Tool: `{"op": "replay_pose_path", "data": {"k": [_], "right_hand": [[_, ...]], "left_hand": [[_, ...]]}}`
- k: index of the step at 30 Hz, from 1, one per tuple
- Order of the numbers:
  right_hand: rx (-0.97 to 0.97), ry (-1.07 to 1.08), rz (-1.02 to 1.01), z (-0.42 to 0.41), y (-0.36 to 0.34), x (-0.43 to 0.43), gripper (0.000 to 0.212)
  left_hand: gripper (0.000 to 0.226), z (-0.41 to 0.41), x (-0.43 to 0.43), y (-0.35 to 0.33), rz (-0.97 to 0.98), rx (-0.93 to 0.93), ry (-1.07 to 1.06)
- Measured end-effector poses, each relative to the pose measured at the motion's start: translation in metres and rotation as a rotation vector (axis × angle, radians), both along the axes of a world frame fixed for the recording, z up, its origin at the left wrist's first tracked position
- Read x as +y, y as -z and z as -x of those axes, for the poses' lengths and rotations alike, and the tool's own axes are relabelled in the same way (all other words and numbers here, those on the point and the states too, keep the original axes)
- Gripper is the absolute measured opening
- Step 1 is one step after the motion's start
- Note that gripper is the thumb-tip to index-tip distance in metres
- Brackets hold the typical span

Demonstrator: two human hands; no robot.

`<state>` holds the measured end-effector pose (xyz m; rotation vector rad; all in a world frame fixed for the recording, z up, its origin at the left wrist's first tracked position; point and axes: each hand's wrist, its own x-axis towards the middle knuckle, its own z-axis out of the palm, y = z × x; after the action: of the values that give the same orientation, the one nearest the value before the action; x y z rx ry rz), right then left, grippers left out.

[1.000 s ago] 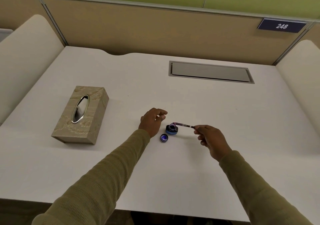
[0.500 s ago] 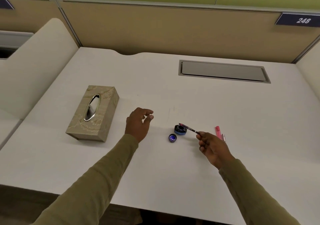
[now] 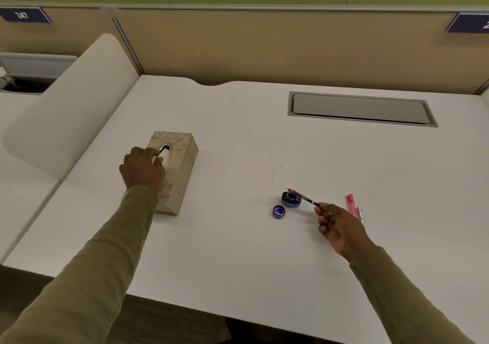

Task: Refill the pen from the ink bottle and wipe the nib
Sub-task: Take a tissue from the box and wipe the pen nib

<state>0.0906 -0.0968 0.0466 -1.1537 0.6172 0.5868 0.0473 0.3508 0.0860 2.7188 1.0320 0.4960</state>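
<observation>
My right hand [image 3: 340, 226] holds the thin dark pen [image 3: 304, 198] by its rear end, with the nib pointing left over the open ink bottle [image 3: 291, 200]. The bottle's blue cap [image 3: 278, 211] lies upturned just left of the bottle. My left hand [image 3: 143, 169] rests over the beige tissue box [image 3: 177, 174], its fingertips pinched at the white tissue [image 3: 164, 155] in the oval slot.
Pink pen parts [image 3: 353, 207] lie on the white desk [image 3: 238, 251] right of my right hand. A grey cable hatch [image 3: 360, 109] is set into the desk at the back right. Cream side dividers and a tan back panel enclose the desk.
My left hand has travelled left from beside the bottle to the tissue box slot. The right hand keeps the pen near the bottle. The view has swung left.
</observation>
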Motion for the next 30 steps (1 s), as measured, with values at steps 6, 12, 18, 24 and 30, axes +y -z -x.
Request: {"op": "replay_pose_path", "data": {"k": [6,12,18,24,30], "right_hand": [[-0.003,-0.009,0.005,0.001,0.001,0.000,0.010],[-0.008,-0.010,0.012,0.003,-0.002,0.000,0.008],[-0.011,-0.010,0.011,0.003,-0.002,0.001,0.007],[-0.007,-0.006,0.017,0.003,-0.002,0.003,0.008],[-0.006,0.001,0.008,0.005,-0.001,0.002,0.009]], "left_hand": [[0.031,-0.013,0.018,0.003,0.022,0.102,0.058],[0.028,-0.027,0.020,0.005,-0.033,0.203,0.078],[0.027,-0.037,0.019,0.002,-0.022,0.255,0.007],[0.017,-0.037,0.019,0.001,0.051,0.194,-0.044],[0.009,-0.029,0.025,-0.008,0.449,-0.111,-0.122]]}}
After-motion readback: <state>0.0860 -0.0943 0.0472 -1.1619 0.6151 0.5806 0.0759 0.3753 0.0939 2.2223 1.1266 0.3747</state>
